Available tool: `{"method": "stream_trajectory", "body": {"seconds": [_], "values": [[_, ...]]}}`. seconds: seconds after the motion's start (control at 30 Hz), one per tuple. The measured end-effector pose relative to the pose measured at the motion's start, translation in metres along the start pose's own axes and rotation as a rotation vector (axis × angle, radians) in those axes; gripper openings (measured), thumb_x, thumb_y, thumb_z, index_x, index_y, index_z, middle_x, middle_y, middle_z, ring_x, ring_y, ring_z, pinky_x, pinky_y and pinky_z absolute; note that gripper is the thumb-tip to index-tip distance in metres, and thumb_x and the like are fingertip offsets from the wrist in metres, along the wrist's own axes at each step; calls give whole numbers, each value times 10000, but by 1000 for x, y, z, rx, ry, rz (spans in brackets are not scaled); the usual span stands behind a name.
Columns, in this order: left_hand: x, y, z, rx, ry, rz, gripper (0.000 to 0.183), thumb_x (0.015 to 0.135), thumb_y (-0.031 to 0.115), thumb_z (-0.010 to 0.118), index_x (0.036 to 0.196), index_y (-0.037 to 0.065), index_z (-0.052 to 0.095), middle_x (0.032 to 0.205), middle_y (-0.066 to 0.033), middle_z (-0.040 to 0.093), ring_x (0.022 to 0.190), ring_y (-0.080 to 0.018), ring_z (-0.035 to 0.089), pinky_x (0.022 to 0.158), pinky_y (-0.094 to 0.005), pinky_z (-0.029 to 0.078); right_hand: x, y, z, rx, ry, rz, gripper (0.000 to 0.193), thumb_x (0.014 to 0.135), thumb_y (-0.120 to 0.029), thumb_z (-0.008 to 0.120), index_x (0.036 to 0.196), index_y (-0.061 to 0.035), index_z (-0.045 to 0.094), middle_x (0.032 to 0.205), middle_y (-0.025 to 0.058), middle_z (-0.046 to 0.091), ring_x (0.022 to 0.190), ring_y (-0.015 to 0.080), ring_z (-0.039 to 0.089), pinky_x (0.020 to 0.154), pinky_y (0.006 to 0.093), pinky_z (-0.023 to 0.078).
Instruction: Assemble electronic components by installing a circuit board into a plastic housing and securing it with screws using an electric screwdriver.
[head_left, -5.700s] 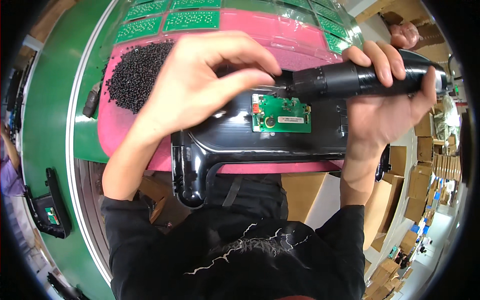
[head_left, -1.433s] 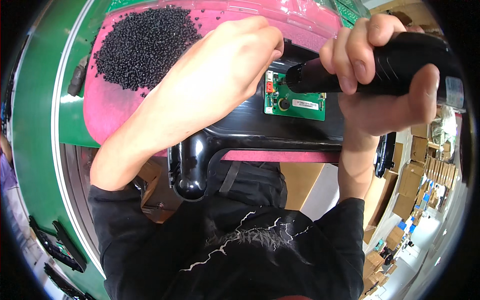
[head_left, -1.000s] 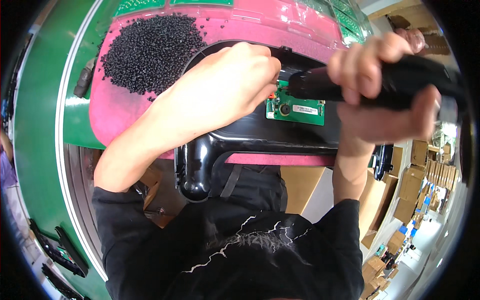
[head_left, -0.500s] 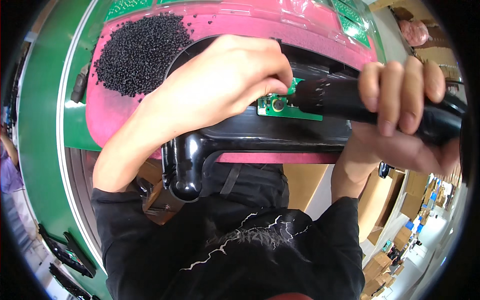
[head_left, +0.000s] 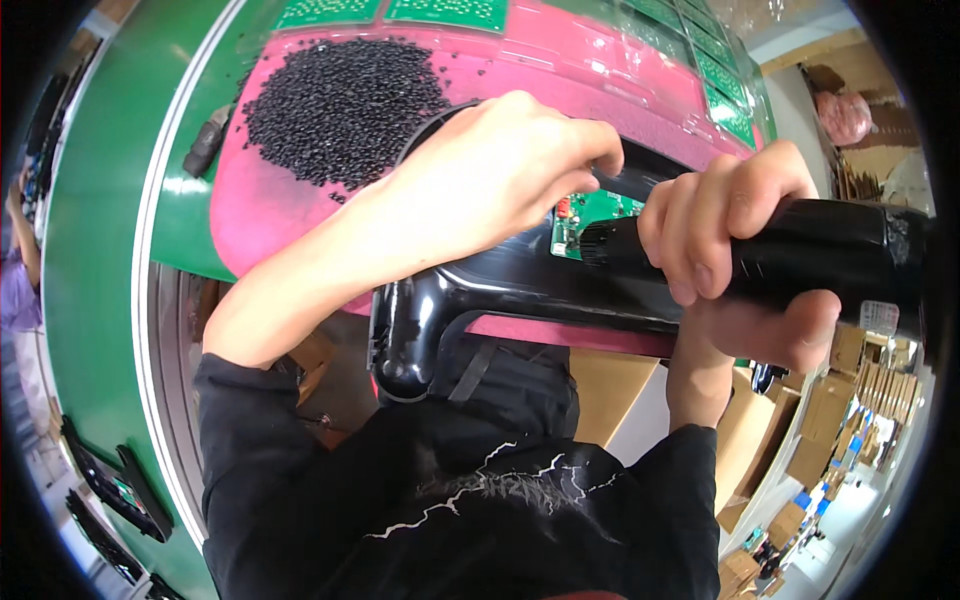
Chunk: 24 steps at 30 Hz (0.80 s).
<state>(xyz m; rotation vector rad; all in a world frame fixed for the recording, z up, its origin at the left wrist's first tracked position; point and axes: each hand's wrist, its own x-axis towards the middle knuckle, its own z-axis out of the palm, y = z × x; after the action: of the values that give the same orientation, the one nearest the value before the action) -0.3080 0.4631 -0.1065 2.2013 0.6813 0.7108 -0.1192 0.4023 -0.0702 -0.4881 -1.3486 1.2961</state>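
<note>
Right hand (head_left: pixel 708 232): fingers wrapped around black cylindrical handheld tool (head_left: pixel 820 250), over green circuit board (head_left: pixel 598 208) in black plastic housing (head_left: pixel 530 280). Left hand (head_left: pixel 525 165): fingers curled; cannot tell if pinching.

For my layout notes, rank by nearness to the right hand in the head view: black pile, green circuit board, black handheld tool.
1. Black handheld tool: in the right hand.
2. Green circuit board: left of the hand.
3. Black pile: upper left.

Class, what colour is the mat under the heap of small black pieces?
Pink; the mat shows best in the head view, left of centre.
</note>
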Motion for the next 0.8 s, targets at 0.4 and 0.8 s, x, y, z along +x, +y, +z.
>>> {"method": "stream_trajectory", "body": {"seconds": [0.4,0.8], "values": [[-14,1,-6,81,-70,51,240,872,114,637,1100,52,595,912,-131,645,915,-359,629,810,-441,505,4,-15,47,-208,276,186,638,794,-653,703,958,-78,481,643,-32,503,486,85,460,504,261,367],[4,6,6,-50,-164,255,453,793,28,731,1218,32,576,912,-129,639,831,-298,655,702,-401,530,-15,-34,1,105,303,-232,566,783,-570,708,1020,-92,521,662,-46,496,482,60,460,565,246,379]]}}
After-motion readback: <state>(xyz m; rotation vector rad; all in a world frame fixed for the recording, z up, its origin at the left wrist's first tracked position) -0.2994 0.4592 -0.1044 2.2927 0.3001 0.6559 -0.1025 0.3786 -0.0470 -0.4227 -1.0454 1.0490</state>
